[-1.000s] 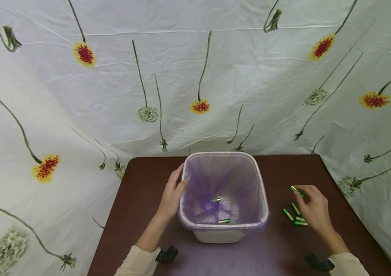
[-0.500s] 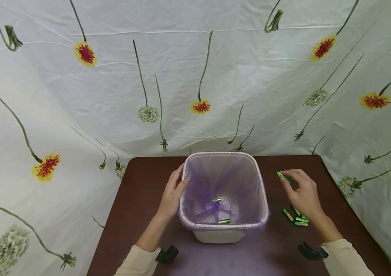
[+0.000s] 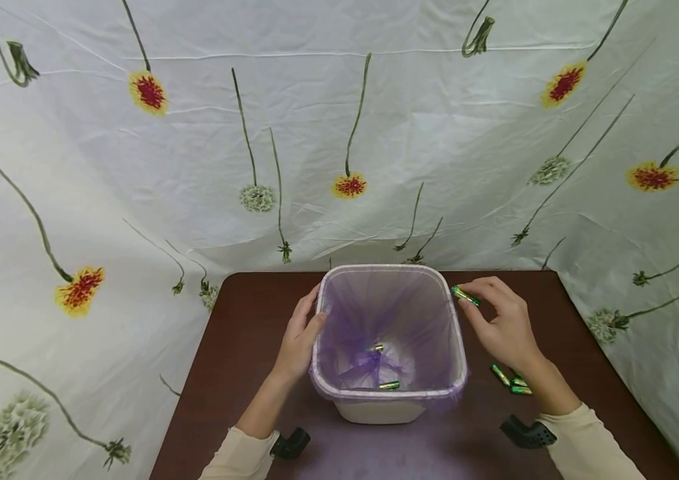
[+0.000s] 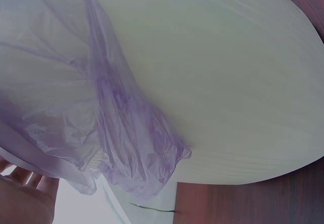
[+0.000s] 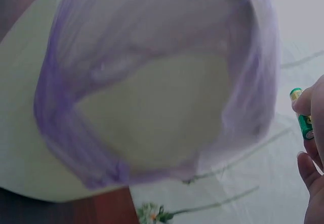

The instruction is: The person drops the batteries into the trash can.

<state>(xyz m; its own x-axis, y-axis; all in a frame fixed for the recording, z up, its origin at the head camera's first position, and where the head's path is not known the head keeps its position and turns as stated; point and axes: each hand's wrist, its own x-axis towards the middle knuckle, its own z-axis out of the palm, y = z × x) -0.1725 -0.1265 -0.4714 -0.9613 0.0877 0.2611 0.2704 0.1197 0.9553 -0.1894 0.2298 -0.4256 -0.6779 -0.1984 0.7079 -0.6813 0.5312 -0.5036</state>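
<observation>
A white bin (image 3: pixel 381 411) lined with a sheer purple bag (image 3: pixel 411 307) stands mid-table. Two green-and-gold batteries lie inside, one battery (image 3: pixel 390 385) near the front wall and another (image 3: pixel 378 347) farther back. My left hand (image 3: pixel 298 339) holds the bin's left rim; in the left wrist view its fingers (image 4: pixel 31 179) are at the rim, partly hidden. Just outside the right rim, my right hand (image 3: pixel 502 321) pinches a battery (image 3: pixel 466 295) between thumb and fingers. The right wrist view shows this battery (image 5: pixel 302 114) at the right edge, beside the bag's blurred overhang (image 5: pixel 248 97).
Several more batteries (image 3: pixel 521 390) lie on the dark brown table (image 3: pixel 255 300) right of the bin, partly hidden by my right wrist. A white flowered cloth (image 3: pixel 195 167) hangs behind and along the sides. Black wrist mounts (image 3: pixel 528 433) stick out from my sleeves.
My right hand has carried its battery left and farther from me, from above the loose batteries to beside the bin's right rim. The left hand and the bin have stayed put.
</observation>
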